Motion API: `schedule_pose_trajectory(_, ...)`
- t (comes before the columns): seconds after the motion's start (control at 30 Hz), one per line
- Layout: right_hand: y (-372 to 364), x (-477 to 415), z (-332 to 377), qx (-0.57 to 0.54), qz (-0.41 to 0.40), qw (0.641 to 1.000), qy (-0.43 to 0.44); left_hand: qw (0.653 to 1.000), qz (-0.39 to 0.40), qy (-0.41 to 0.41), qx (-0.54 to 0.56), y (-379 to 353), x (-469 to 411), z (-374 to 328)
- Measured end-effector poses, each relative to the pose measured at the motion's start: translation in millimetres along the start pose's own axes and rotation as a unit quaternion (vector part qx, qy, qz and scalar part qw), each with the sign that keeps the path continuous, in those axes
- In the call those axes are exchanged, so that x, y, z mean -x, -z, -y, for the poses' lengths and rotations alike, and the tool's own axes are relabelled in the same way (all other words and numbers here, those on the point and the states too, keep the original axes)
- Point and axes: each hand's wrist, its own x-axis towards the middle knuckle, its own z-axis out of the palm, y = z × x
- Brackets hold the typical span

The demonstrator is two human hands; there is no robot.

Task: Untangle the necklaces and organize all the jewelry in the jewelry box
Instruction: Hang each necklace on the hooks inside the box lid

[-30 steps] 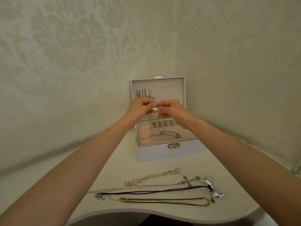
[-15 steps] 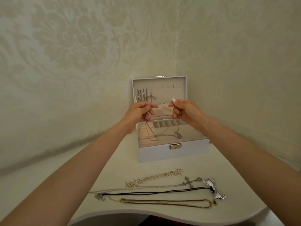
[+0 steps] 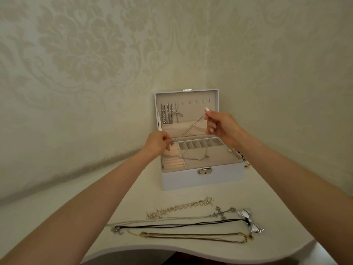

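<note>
Left grip (image 3: pixel 158 143) and right grip (image 3: pixel 219 127) each pinch a chain (image 3: pixel 193 125), spread above the jewelry box (image 3: pixel 202 179), likely to expose tangles.

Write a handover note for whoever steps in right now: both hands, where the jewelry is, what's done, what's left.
Left hand: pinches one end of the thin silver chain over the open jewelry box.
Right hand: pinches the same chain higher up; slack droops into the tray.
Done: several necklaces hang on the lid hooks.
Left: store this chain, then the pearl necklace, cross necklace, black bow cord and gold chain lying on the table.
</note>
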Motion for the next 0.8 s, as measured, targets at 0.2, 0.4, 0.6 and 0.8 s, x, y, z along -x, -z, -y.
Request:
schedule_pose_trajectory(0.2, -8, 2, 1, 0.189, 0.051, 0.98, -0.023, 0.992, 0.015, -0.112, -0.061, -8, 4, -25)
schedule_pose_trajectory(0.4, -21, 3, 6, 0.276, 0.035, 0.961, -0.009, 0.977, 0.058, -0.087, 0.188, -10, 3, -56)
schedule_pose_trajectory(0.6, -12, 0, 11, 0.23, 0.036, 0.972, -0.017, 0.978, -0.039, -0.017, 0.206, -7, -5, -34)
schedule_pose_trajectory(0.8, -8, 2, 11, 0.196, 0.094, 0.973, -0.077, 0.966, -0.035, 0.042, 0.253, 2, -12, -28)
